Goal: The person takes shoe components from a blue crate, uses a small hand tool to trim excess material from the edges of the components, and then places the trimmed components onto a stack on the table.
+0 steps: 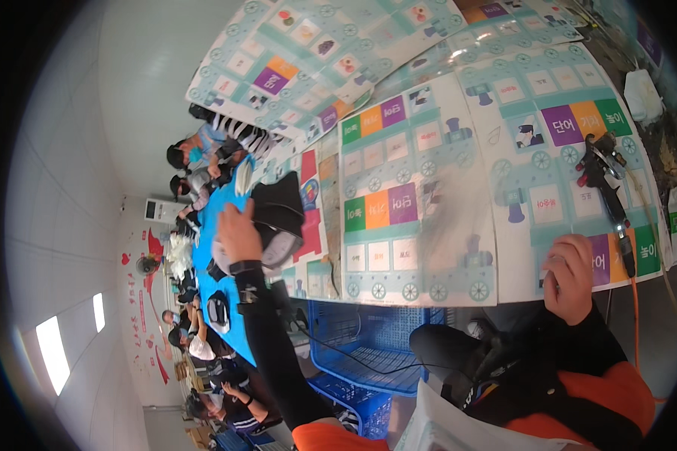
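My left hand (238, 234) stretches out past the left end of the table and grips a black cap (280, 201) by its near side. A pale grey rounded part shows below the cap's black part; the fingers' far side is hidden. At the right, my right hand (569, 276) rests by the table's near edge with its fingers curled. Whatever it may hold is hidden. Close to that hand, a black spray gun (608, 184) with a metal head lies on the printed sheet (519, 218), its orange hose (636, 323) hanging over the edge.
Blue plastic crates (368, 331) stand below the table edge. At the left, several people sit along a blue table (237, 323) with caps on it. A large printed board (316, 52) lies at the back. A white cup-like object (644, 96) stands at the far right.
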`<state>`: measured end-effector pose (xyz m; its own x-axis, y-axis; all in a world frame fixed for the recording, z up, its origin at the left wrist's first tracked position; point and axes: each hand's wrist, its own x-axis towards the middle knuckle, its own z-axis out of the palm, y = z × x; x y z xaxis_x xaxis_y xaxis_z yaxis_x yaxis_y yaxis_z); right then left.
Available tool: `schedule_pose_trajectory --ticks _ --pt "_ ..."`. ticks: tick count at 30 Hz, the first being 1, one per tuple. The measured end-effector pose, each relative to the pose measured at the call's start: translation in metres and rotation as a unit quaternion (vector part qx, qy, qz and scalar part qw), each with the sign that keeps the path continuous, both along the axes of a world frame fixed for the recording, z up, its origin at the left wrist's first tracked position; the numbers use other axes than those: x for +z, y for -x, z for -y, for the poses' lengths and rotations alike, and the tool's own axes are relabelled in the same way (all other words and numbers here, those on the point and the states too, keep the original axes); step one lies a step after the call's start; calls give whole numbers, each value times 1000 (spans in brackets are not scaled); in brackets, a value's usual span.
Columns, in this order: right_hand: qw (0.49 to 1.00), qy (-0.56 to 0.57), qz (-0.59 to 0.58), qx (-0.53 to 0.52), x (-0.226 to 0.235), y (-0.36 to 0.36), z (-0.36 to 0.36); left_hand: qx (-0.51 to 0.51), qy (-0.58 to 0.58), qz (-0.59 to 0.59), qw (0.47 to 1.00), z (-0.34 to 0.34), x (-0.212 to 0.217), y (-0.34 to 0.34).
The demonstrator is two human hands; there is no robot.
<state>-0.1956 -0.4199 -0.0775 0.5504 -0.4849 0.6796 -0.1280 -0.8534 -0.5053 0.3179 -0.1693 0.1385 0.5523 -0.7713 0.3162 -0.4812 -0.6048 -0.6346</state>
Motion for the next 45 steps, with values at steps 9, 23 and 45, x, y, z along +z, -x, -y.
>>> schedule_pose_trajectory --ticks 9,23,45 --pt "999 13 25 29 11 7 -12 -23 73 -49 996 -132 -78 52" --pt "810 -257 -59 523 7 -97 -166 76 437 -324 836 -221 -138 355" --pt "817 -287 -193 462 -119 -121 -268 222 640 -385 626 -277 -339 419"
